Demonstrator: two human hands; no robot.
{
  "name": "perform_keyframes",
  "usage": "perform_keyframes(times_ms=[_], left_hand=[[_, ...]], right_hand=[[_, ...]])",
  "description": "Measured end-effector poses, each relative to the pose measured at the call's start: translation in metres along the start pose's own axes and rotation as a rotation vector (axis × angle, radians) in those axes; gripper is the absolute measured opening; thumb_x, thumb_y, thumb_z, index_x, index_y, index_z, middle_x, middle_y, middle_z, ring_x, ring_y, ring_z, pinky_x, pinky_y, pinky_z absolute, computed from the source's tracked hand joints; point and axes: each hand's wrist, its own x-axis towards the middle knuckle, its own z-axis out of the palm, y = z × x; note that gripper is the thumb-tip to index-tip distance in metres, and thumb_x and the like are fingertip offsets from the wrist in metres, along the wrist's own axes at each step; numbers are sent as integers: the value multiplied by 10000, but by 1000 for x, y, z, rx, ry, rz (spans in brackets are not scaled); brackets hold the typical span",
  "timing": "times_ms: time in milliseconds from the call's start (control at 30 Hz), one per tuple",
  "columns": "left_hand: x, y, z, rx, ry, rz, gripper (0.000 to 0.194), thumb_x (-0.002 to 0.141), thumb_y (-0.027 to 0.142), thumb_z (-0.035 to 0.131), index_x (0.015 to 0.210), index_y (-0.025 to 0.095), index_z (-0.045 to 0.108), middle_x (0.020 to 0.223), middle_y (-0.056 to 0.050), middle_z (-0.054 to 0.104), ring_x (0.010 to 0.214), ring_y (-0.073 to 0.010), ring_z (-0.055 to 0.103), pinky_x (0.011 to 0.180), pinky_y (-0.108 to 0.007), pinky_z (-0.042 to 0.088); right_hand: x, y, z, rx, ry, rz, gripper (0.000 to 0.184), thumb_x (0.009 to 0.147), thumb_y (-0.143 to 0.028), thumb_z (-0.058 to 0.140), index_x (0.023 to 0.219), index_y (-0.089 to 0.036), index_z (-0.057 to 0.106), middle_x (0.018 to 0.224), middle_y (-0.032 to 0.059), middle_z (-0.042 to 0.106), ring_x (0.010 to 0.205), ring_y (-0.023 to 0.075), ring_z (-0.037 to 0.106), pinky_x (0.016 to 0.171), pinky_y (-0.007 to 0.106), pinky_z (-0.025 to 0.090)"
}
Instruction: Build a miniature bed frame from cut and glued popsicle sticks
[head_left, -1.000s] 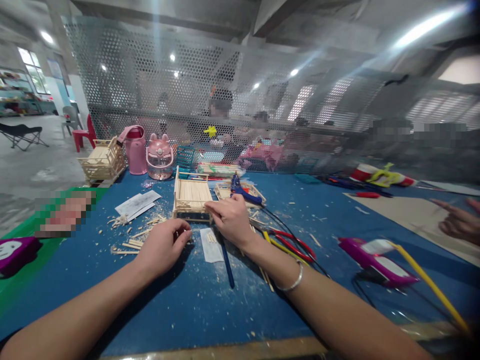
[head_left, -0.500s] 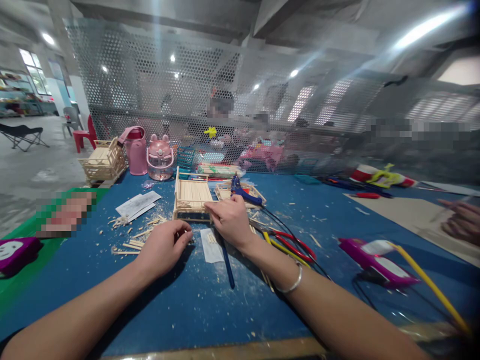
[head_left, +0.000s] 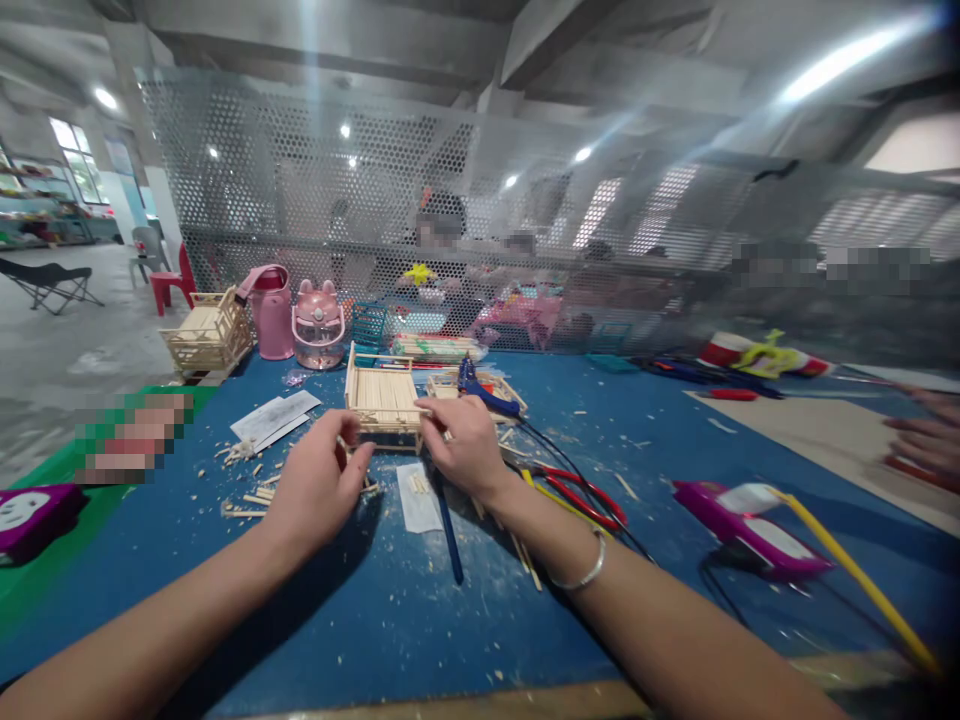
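A small bed-shaped frame of thin wooden sticks (head_left: 385, 388) stands on the blue table in front of me. With bent fingers, my right hand (head_left: 469, 445) grips its right front corner; the fingertips are partly hidden. My left hand (head_left: 319, 475) is by the left front corner, thumb and fingers apart, and nothing shows between them. Whether its fingertips touch the frame I cannot tell. Below the frame lies a white paper slip (head_left: 418, 500) with short stick pieces, beside a dark blue rod (head_left: 451, 540). Behind my right hand rests a blue glue gun (head_left: 486, 390).
Loose sticks (head_left: 259, 500) and paper slips (head_left: 276, 418) lie at left. Red-handled pliers (head_left: 592, 492) and a purple power strip (head_left: 750, 530) are at right. Pink bottles (head_left: 271, 315) and another stick model (head_left: 208, 338) stand behind. A co-worker's hand (head_left: 926, 435) is at far right.
My left hand has moved up toward the stick frame, its thumb and fingers spreading apart. My right hand stays at the frame's right corner. The view has shifted slightly.
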Motion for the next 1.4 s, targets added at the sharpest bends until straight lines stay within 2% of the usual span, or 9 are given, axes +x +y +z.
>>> perform_keyframes(times_ms=[67, 133, 233, 300, 400, 533, 667, 1000, 1400], left_hand=[[10, -3, -2, 28, 49, -86, 173, 759, 251, 526, 888, 187, 430, 769, 8, 505, 635, -129, 485, 596, -275, 377], [21, -7, 0, 11, 85, -188, 302, 699, 267, 589, 923, 176, 408, 840, -15, 506, 722, -152, 508, 638, -290, 392], [32, -12, 8, -46, 84, -310, 410, 634, 272, 640, 953, 154, 411, 897, -44, 511, 791, -182, 528, 674, -310, 409], [33, -16, 15, -88, 83, -319, 364, 646, 251, 625, 934, 155, 425, 895, -43, 520, 791, -178, 531, 690, -313, 419], [29, -21, 21, -129, 82, -247, 286, 685, 217, 587, 924, 159, 439, 882, -32, 537, 776, -157, 524, 712, -303, 429], [23, -29, 22, -135, 85, -170, 247, 713, 202, 576, 929, 162, 464, 882, -34, 561, 804, -160, 536, 748, -312, 435], [22, -32, 21, -114, 69, -170, 210, 730, 234, 576, 912, 161, 502, 895, -54, 584, 828, -183, 550, 747, -332, 444], [23, -32, 21, -95, 80, -164, 222, 757, 249, 554, 944, 130, 562, 919, -81, 623, 843, -192, 573, 789, -341, 437], [26, -34, 19, -106, 117, -156, 168, 776, 254, 511, 821, 146, 631, 811, -62, 662, 765, -182, 585, 744, -319, 438]], right_hand=[[6, 4, -2, 98, -14, 42, 340, 712, -153, 503, 1049, -152, 550, 897, 88, 639, 842, 215, 559, 768, 345, 371], [14, 8, -3, 231, -135, 61, 496, 640, -136, 532, 1131, -160, 466, 961, 92, 596, 896, 224, 538, 805, 357, 395], [24, 12, 2, 460, -346, 134, 582, 615, -121, 580, 1166, -181, 400, 891, 53, 574, 821, 189, 545, 778, 338, 431], [27, 14, 7, 594, -397, 219, 592, 612, -109, 598, 1159, -195, 386, 803, 7, 549, 744, 157, 544, 739, 314, 450], [25, 17, 13, 718, -384, 293, 574, 617, -93, 602, 1133, -214, 381, 747, -33, 518, 713, 132, 543, 749, 307, 457], [21, 19, 14, 759, -351, 303, 552, 626, -97, 604, 1111, -218, 371, 737, -36, 517, 688, 125, 528, 711, 295, 444], [20, 15, 11, 750, -319, 314, 535, 621, -108, 616, 1091, -216, 385, 751, -33, 512, 675, 120, 513, 669, 283, 435], [18, 12, 14, 739, -280, 354, 415, 677, -149, 571, 1064, -202, 431, 740, -10, 603, 691, 133, 581, 701, 301, 456], [22, 11, 9, 615, -286, 281, 389, 742, -169, 525, 1122, -173, 442, 737, 4, 624, 657, 125, 576, 645, 268, 444]])
